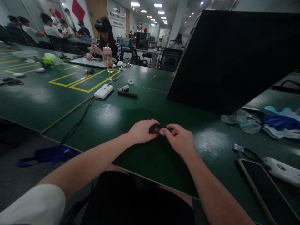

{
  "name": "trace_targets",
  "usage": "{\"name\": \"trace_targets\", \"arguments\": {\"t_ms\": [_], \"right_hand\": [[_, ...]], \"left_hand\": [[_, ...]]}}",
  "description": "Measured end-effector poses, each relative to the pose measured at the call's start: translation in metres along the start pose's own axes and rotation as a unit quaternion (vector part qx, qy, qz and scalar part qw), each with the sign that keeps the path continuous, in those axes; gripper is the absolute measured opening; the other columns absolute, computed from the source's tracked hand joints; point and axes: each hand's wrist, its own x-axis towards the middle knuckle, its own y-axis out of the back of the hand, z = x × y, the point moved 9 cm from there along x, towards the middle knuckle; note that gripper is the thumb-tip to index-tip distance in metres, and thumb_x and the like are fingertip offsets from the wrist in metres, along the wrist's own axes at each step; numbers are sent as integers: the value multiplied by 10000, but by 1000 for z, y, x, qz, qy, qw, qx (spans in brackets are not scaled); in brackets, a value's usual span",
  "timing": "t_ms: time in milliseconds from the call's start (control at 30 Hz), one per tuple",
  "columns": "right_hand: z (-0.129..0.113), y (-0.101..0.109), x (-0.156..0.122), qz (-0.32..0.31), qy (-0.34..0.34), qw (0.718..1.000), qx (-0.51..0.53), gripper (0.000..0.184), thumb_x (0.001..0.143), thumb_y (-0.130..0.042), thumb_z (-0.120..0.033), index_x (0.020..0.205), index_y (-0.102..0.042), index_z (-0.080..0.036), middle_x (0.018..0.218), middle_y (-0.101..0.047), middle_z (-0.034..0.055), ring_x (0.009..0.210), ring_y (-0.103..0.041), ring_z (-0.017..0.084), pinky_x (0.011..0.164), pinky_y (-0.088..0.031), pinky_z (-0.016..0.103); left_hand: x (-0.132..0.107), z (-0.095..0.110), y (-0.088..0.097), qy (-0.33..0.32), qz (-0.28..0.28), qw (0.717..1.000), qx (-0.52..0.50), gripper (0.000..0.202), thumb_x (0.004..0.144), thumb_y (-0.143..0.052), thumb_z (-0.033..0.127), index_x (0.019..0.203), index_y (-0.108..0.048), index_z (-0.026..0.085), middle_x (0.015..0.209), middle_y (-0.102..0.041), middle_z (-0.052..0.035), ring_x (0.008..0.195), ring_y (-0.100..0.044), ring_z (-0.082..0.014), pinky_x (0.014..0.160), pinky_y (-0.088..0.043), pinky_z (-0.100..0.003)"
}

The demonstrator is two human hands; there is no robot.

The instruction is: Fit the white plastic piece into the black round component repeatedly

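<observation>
In the head view, I see a person seated at the near edge of a green bench [136, 109], both hands held out past that edge and close together. The left hand [143, 132] curls around a small dark part [154, 128], thumb below and fingers over the top, with one round face showing toward the right. The right hand [182, 139] comes in from the other side, its fingers bent and nearly together, the thumb tip up against a small pale piece [161, 132] at the dark part's right side; whether those fingers grip it or only press it, I can't tell. Nor can I make out whether the dark part touches the bench below. Toward the right end of the bench lie a phone [264, 190], a white device [283, 170] just beside it, and, farther from the near edge, clear fan blades [249, 125] next to a blue and white cloth [281, 122]. A big black panel [229, 59] leans over the bench beyond the right hand. Past the left hand, toward the far edge, sit another white box [104, 91] with a dark cord, a black bar [127, 94] and a white ring [130, 82]. A pink-lidded bottle [108, 59] stands upright near a co-worker [118, 51].
</observation>
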Motion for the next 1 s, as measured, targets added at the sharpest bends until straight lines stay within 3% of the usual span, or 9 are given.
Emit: {"name": "trace_targets", "arguments": {"t_ms": [200,400,500,667,733,867,1000], "right_hand": [[7,15,-2,51,-29,997,53,555,989,-372,-630,877,-720,-212,577,-593,11,512,-534,162,500,-350,289],[27,16,3,48,-86,993,58,653,955,-335,-722,814,-715,-210,530,-537,12,491,-514,178,484,-333,299],[38,18,5,43,-113,990,69,687,942,-313,-750,807,-714,-208,528,-535,17,503,-527,189,493,-351,304],[40,20,3,35,-122,989,82,693,933,-311,-763,813,-706,-206,552,-554,26,510,-528,191,495,-366,308],[36,18,2,21,-114,990,86,683,936,-314,-757,805,-697,-207,556,-548,23,508,-519,185,493,-371,306],[34,9,2,-14,-108,990,92,645,940,-341,-739,798,-678,-208,572,-542,15,511,-509,175,491,-384,298],[40,4,3,-27,-108,991,79,622,936,-372,-732,773,-662,-206,589,-559,15,525,-517,168,500,-384,293]], "left_hand": [[-1,1,-1,5,-8,1000,-1,465,834,-689,384,1274,-592,267,1215,-692,-52,1089,-661,-258,960,-537,-447],[1,-13,7,21,20,1000,-5,485,824,-696,418,1272,-605,257,1244,-659,-63,1132,-635,-253,982,-530,-440],[-5,-36,27,48,42,998,8,463,799,-704,391,1228,-628,234,1257,-650,-70,1134,-629,-246,989,-524,-417],[-46,-75,96,69,141,979,129,496,768,-658,269,1255,-578,213,1313,-626,-96,1204,-594,-274,1071,-458,-438],[-61,-82,113,50,127,972,192,469,740,-660,244,1206,-608,223,1309,-626,-109,1254,-559,-309,1135,-382,-497],[-77,-86,122,2,72,966,248,366,739,-633,192,1090,-669,290,1310,-622,-87,1355,-469,-314,1207,-230,-564],[-81,-86,124,-34,91,945,313,365,798,-568,159,1127,-668,283,1308,-618,-107,1339,-469,-315,1188,-228,-578]]}}
